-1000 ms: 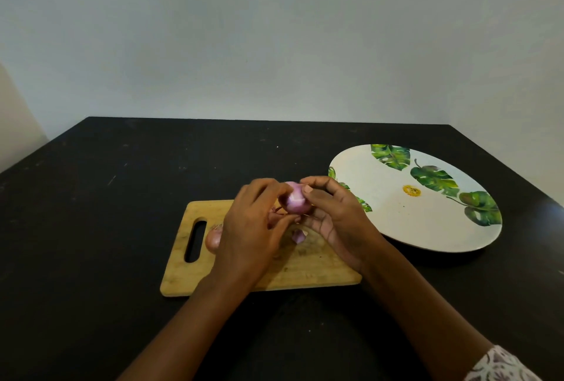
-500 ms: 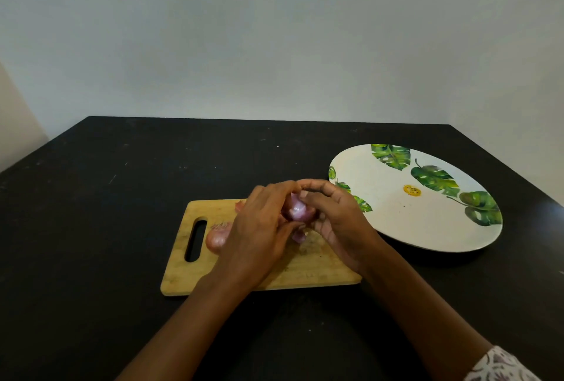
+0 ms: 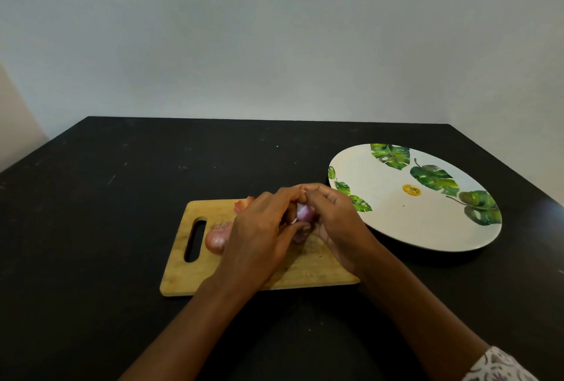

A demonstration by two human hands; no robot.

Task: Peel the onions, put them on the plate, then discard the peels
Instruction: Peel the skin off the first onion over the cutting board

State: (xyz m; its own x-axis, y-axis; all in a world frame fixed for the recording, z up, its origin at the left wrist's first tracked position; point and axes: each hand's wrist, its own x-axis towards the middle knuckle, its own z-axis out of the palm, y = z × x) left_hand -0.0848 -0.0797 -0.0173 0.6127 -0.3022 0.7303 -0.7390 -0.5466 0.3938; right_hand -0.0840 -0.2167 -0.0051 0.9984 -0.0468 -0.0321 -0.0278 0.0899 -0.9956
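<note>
I am viewing both hands meeting at the centre of the frame, above the far right part of the wooden cutting board (image 3: 308, 271). The left hand (image 3: 259, 237) and the right hand (image 3: 338, 222) are gripping the small purple onion (image 3: 305, 213) between them, with the fingers of both hands curling round it and the fingertips meeting over its top. The hands are covering most of this onion, and only a pale purple patch is showing in the gap, so I cannot tell how much skin is on it. A purple fragment (image 3: 300, 235) is showing just below it; I cannot tell whether it is lying on the board or being held. The second onion (image 3: 216, 238) is lying on the board left of centre, just right of the handle slot (image 3: 193, 240), and the left hand is hiding its right side. A reddish peel (image 3: 242, 204) is sitting at the board's far edge, just left of the left fingers. The leaf-print plate (image 3: 396, 225) is resting on the black table (image 3: 122, 197) at the right of the frame, and the right hand is overlapping its left rim. A patterned sleeve (image 3: 497, 365) is showing in the lower right corner.
</note>
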